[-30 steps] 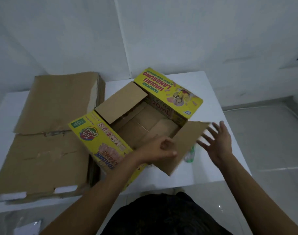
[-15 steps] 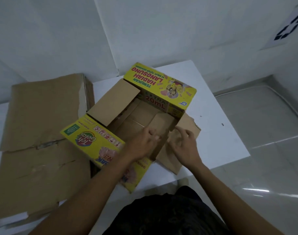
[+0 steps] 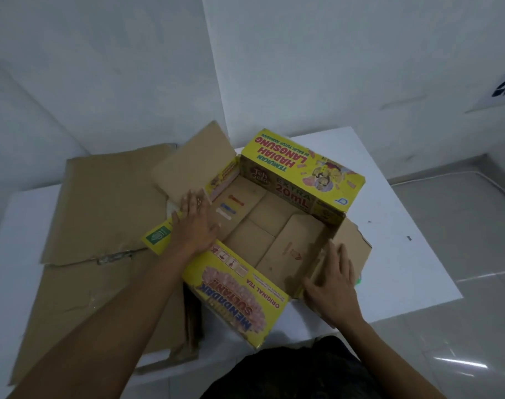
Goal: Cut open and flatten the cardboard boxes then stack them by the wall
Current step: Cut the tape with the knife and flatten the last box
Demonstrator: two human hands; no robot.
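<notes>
Flattened cardboard sheets (image 3: 101, 220) lay on the left of the white table (image 3: 403, 226). The left hand (image 3: 195, 226) pressed the left edge of the open yellow box (image 3: 300, 165) at mid-table, fingers straight and spread. The right hand (image 3: 332, 283) lay against its right wall, fingers straight and close together.

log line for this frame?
left hand: on left side | right hand: on right side | yellow box: open, unflattened | flattened cardboard: beside it

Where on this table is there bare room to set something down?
Bare table lies right of the yellow box, out to the edge, plus a narrow strip behind it. The left is crowded: flattened cardboard covers it.
</notes>
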